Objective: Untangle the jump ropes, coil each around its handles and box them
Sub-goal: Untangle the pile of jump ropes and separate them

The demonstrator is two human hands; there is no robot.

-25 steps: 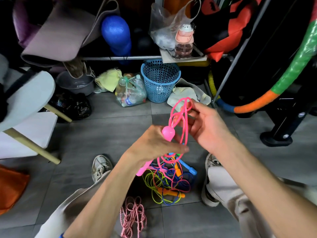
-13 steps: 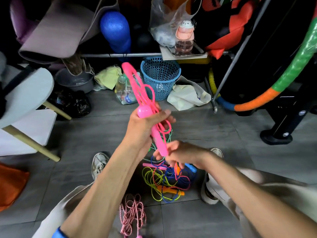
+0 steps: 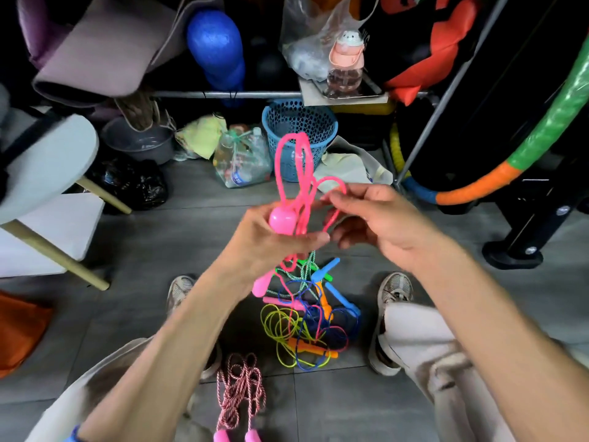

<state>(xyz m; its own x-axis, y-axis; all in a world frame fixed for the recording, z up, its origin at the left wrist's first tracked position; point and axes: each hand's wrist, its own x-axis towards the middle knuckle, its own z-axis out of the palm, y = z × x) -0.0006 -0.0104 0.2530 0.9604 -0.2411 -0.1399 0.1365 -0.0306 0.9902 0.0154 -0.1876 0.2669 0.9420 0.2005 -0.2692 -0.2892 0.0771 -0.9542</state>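
At 6 o'clock, nearest us, a coiled red-and-white twisted jump rope point(image 3: 241, 390) lies on the grey tiled floor point(image 3: 134, 244). Beyond it sits a tangled pile of coloured plastic jump ropes point(image 3: 310, 327). Above, our left hand point(image 3: 271, 240) grips the bright pink plastic jump rope point(image 3: 298, 183) by its handle; our right hand point(image 3: 379, 224) pinches one loop. At 12 o'clock stands a blue perforated plastic basket point(image 3: 298, 135).

No text, brand or number can be read; the label on the bottles in the bag point(image 3: 239, 161) is too blurred to make out.
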